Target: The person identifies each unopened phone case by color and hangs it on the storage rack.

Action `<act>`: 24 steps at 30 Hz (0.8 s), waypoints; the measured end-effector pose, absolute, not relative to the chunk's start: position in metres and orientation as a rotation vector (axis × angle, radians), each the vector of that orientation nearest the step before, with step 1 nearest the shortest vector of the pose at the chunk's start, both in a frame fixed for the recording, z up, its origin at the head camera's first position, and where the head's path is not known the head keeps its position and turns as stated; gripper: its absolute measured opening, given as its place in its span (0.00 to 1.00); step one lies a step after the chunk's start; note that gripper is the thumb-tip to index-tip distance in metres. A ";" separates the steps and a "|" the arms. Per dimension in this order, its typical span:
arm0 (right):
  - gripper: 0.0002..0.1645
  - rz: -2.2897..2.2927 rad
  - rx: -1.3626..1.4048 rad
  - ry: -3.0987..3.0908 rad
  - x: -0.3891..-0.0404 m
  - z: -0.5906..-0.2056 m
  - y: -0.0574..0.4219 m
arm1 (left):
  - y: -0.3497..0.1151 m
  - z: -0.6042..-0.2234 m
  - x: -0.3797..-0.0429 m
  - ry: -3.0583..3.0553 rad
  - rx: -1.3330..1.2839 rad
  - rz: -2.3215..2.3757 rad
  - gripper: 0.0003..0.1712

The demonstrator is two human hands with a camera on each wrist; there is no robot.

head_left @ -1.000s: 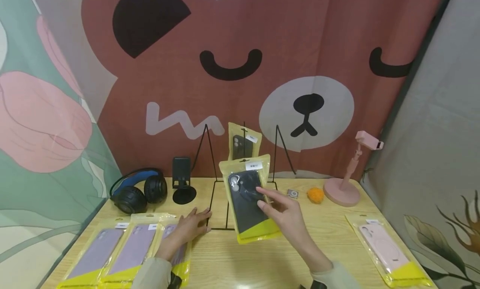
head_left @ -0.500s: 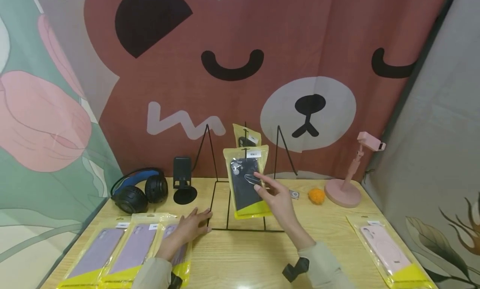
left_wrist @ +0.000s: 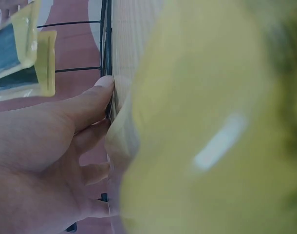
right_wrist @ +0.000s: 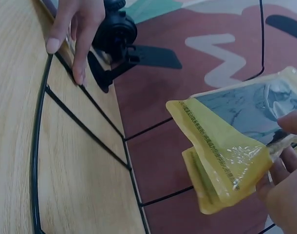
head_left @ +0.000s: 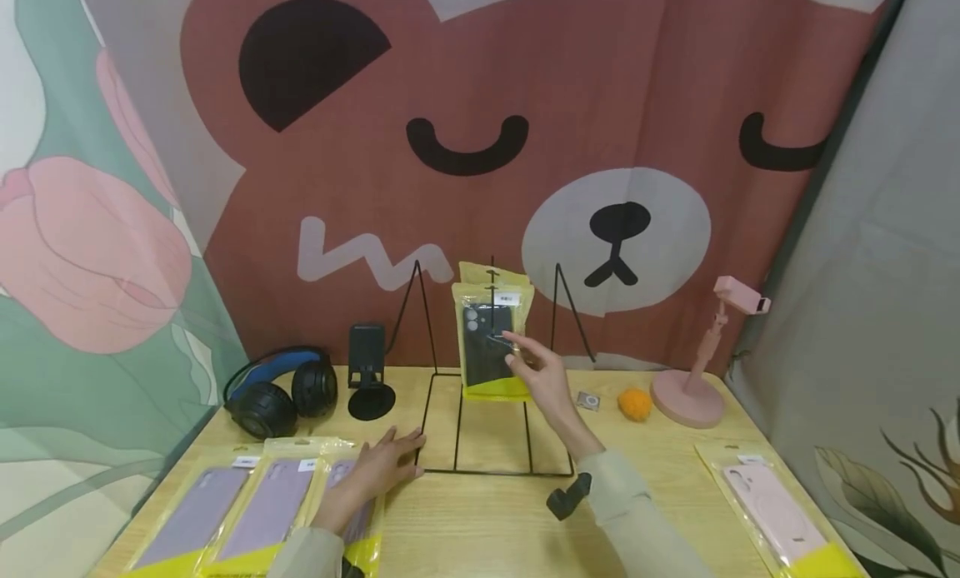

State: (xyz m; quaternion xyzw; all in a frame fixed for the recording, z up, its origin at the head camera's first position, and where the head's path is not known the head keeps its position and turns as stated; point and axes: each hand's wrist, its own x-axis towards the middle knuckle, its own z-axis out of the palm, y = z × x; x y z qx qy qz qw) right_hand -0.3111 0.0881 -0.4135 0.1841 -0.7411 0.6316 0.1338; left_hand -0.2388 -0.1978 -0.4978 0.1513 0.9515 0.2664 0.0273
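A black phone case in a clear-and-yellow pouch [head_left: 486, 349] hangs upright at the hook of a black wire display rack [head_left: 510, 474]. My right hand [head_left: 551, 382] pinches its right edge between thumb and fingers. Directly behind, a second yellow pouch [head_left: 474, 272] shows only its top edge; the right wrist view shows that rear pouch's lower corner [right_wrist: 207, 185] too. At the rack's front left corner, my left hand [head_left: 386, 470] rests with extended fingers on the base wire. Thumb and fingertips touch that wire in the right wrist view.
Pouches with lilac phone cases [head_left: 262, 511] lie at the left, partly beneath my left forearm. Headphones [head_left: 281, 395] and a black phone stand [head_left: 367, 361] stand behind them. Rightward are a small silver device [head_left: 588, 401], an orange fuzzy ball [head_left: 634, 404], a pink stand [head_left: 688, 399] and a pink phone case [head_left: 776, 511].
My right hand has carried the black phone case back from the front of the rack to the hook, close against the rear pouch. My left hand has stayed on the base wire.
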 end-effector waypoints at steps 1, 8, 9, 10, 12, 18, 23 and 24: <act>0.20 1.837 0.535 -2.147 -0.313 -0.416 0.088 | -0.198 -0.499 -0.239 2.934 0.466 0.826 0.33; 0.15 1.740 0.586 -2.152 -0.297 -0.432 0.108 | -0.196 -0.504 -0.238 2.931 0.474 0.832 0.33; 0.15 1.710 0.610 -2.161 -0.289 -0.434 0.114 | -0.196 -0.504 -0.238 2.939 0.478 0.829 0.33; 0.15 1.669 0.634 -2.166 -0.283 -0.439 0.121 | -0.196 -0.504 -0.238 2.947 0.483 0.826 0.32; 0.15 1.545 0.653 -2.215 -0.267 -0.449 0.137 | -0.196 -0.503 -0.239 2.957 0.491 0.819 0.32; 0.25 1.056 0.630 -2.457 -0.224 -0.477 0.206 | -0.195 -0.501 -0.239 2.940 0.495 0.835 0.33; 0.29 0.739 0.507 -2.554 -0.202 -0.480 0.277 | -0.198 -0.501 -0.239 2.957 0.504 0.846 0.33; 0.29 0.683 0.457 -2.600 -0.199 -0.480 0.292 | -0.199 -0.501 -0.238 2.958 0.509 0.854 0.33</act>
